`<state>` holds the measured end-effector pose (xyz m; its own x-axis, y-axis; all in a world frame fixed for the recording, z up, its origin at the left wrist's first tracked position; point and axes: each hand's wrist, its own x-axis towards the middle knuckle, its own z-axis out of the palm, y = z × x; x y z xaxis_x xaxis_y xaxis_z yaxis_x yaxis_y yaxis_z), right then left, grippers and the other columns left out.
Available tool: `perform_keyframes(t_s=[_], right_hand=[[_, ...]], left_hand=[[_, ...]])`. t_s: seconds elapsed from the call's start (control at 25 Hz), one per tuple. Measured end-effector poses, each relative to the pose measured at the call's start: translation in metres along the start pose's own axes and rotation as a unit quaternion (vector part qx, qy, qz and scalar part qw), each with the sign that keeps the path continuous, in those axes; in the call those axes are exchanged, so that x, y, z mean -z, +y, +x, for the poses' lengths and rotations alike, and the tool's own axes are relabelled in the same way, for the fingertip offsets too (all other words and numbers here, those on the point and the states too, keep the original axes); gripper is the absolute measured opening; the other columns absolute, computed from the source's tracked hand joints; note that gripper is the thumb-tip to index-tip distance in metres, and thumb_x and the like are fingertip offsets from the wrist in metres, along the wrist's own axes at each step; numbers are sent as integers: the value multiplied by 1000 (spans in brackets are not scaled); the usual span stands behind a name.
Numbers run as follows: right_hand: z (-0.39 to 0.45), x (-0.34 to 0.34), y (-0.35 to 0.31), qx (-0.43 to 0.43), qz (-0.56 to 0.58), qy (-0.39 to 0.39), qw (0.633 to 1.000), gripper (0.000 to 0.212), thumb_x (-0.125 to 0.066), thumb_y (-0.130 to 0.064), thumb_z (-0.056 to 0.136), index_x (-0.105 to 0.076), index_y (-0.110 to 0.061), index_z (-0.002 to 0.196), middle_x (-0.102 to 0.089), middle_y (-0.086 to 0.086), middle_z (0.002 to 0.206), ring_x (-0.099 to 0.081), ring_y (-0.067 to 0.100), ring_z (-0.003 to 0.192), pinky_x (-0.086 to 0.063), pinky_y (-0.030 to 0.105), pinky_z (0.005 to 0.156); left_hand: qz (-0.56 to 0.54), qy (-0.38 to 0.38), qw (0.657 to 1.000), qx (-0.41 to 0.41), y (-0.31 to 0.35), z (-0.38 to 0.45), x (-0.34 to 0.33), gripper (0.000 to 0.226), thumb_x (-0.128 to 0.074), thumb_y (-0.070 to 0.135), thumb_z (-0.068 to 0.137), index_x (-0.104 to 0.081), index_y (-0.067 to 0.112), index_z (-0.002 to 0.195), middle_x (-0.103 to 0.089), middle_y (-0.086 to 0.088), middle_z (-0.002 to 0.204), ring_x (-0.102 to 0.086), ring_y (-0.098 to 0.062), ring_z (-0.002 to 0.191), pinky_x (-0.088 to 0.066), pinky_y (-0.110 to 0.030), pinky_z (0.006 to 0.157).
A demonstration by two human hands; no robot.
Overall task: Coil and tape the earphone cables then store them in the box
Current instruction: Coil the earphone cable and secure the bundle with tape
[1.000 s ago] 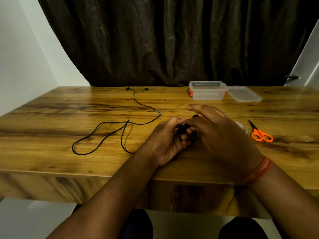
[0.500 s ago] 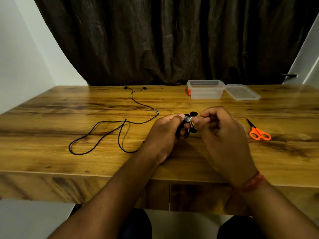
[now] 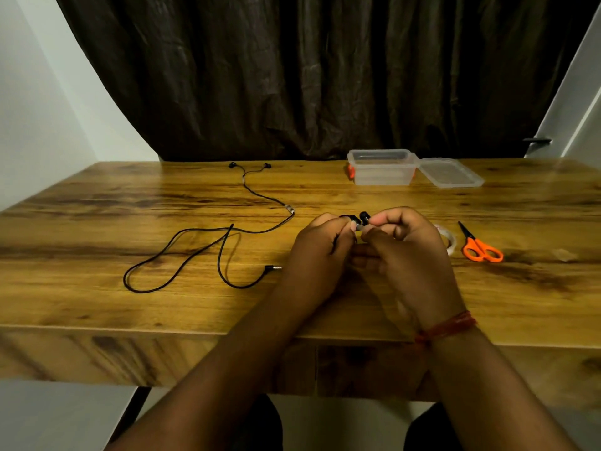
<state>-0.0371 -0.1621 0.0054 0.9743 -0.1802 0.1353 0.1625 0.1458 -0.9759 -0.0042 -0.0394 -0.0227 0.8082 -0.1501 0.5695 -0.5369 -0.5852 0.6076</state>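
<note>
count: 2 earphone sets, 1 loose (image 3: 224, 236), 1 bundled (image 3: 359, 221) btwn fingers. 1 box (image 3: 382, 167), 1 lid (image 3: 450, 172), 1 scissors (image 3: 478, 245), 1 tape roll (image 3: 450, 239).

A wooden table (image 3: 97, 307) fills the frame's middle. On it: a loose black earphone cable (image 3: 201, 252) at left, a clear box (image 3: 382, 167) and its lid (image 3: 450, 172) upper right, orange scissors (image 3: 479, 247) right, beside what may be a tape roll (image 3: 450, 239).

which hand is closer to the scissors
Right. The right hand is just left of the scissors, with the tape roll between them. The left hand is farther left, beyond the right one.
</note>
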Motion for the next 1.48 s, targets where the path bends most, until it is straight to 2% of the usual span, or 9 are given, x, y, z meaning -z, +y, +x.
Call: perform_keyframes(t_s=[0.12, 0.28, 0.52, 0.64, 0.84, 1.0, 1.2, 1.32, 1.48], right_hand=[[1, 1, 0, -40, 73, -5, 997, 11, -57, 3, 90, -56, -6, 95, -65, 11, 81, -72, 25, 77, -61, 42, 68], [0, 0, 6, -49, 68, -18, 996, 9, -58, 0, 89, -62, -8, 92, -71, 7, 81, -71, 20, 80, -59, 39, 75], [10, 5, 0, 20, 7, 38, 999, 23, -43, 4, 88, -61, -10, 84, -61, 1, 60, -60, 15, 56, -53, 30, 52], [19, 13, -6, 44, -25, 81, 995, 31, -39, -1, 93, -62, -15, 78, -59, -9, 48, -59, 10, 51, -54, 35, 58], [16, 19, -8, 40, -20, 18, 999, 26, -44, -2, 94, -65, -13, 84, -65, 3, 75, -67, 16, 67, -57, 40, 71], [-13, 3, 10, 42, 17, -32, 998, 19, -50, -7, 96, -67, -13, 92, -73, 6, 89, -73, 25, 84, -60, 39, 72], [-6, -6, 33, 48, 13, 20, 999, 18, -56, -8, 90, -66, -22, 95, -72, 2, 98, -71, 23, 95, -56, 46, 87], [-2, -3, 40, 29, 53, 75, 995, 28, -61, -7, 84, -65, -32, 95, -68, -1, 100, -69, 25, 98, -55, 51, 90], [-2, -5, 42, 4, 126, 95, 987, 30, -62, -1, 86, -60, -26, 102, -61, 11, 116, -68, 24, 99, -56, 49, 88]], left_hand=[[24, 22, 999, -12, -2, 1, -6, 24, -46, 15, 100, -66, 8, 90, -56, -1, 86, -51, -10, 77, -35, -17, 67], [18, 33, 999, -22, 1, 1, -5, 24, -46, 16, 99, -62, 11, 82, -54, 0, 80, -49, -10, 73, -35, -23, 64], [-115, -107, 986, 47, 10, -3, 2, 32, -38, 26, 105, -61, 13, 86, -60, 4, 79, -52, -6, 71, -40, -26, 66], [-195, -103, 968, 122, 12, -3, 4, 28, -40, 25, 104, -66, 22, 97, -54, 13, 72, -45, 1, 60, -39, -20, 62], [-359, -67, 907, 212, 6, 0, 3, 29, -41, 19, 104, -70, 15, 106, -55, 7, 74, -47, -6, 65, -41, -20, 60], [-423, -43, 878, 222, 0, 1, 4, 28, -43, 19, 102, -70, 11, 106, -59, 3, 74, -50, -8, 64, -41, -27, 62], [-287, -67, 936, 193, 4, -4, 12, 31, -45, 24, 102, -68, 21, 80, -60, 10, 66, -51, -5, 64, -42, -27, 66], [-227, -88, 952, 185, 15, -5, 14, 31, -46, 21, 101, -69, 29, 83, -62, 16, 66, -53, 0, 63, -44, -17, 63], [-195, -110, 963, 152, 22, -2, 16, 26, -52, 17, 99, -71, 23, 82, -64, 11, 67, -56, -3, 63, -44, -17, 61]])
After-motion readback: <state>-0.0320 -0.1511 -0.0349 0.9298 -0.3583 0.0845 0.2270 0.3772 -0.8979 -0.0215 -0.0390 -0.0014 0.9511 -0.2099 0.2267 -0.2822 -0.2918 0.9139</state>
